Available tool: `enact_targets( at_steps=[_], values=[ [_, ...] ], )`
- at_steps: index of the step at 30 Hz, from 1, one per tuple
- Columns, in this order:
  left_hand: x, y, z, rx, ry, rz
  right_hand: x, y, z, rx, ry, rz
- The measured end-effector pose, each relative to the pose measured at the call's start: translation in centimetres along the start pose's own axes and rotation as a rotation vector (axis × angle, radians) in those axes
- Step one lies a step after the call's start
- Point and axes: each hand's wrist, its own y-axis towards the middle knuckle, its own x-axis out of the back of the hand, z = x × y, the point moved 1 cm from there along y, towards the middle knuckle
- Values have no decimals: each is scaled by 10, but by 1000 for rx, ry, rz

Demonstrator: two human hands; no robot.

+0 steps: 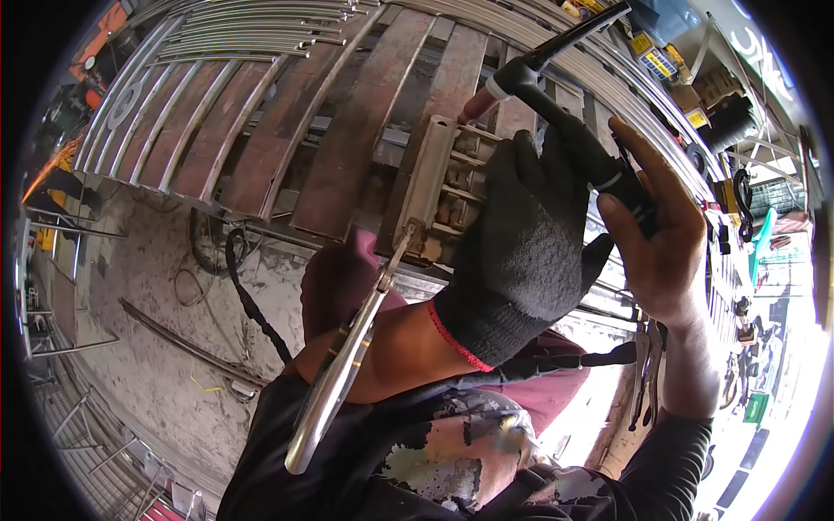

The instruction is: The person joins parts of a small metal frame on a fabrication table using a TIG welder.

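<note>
My right hand, bare, is wrapped around the handle of a black TIG welding torch. The torch's pinkish nozzle points down to the left, close to the end of a flat metal bar. My left hand, in a black knit glove with a red cuff edge, is beside the torch over the metal workpiece. Its fingers reach forward near the torch neck and its thumb stands apart; whether the fingertips touch the torch I cannot make out. Locking pliers grip the bar's near end.
Wide brown metal slats form the bench top, with thin rods lying on it. More locking pliers hang at the right. A black cable trails at left, and orange sparks fly at the far left. Yellow boxes stand at back right.
</note>
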Motion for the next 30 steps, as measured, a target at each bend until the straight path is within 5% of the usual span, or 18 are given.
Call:
enact_targets(
  at_steps=[13,17,23,30],
  values=[
    [-1,-1,1,-2,-67,-23,1,4,-2,187,-149,-18],
    [-11,-6,1,34,-320,-107,7,4,1,64,-52,103],
    [-2,0,0,1,-4,-10,3,-1,5,35,-92,-23],
    [-3,-2,1,-11,-19,-54,-2,-6,-3,64,-48,-81]
  ],
)
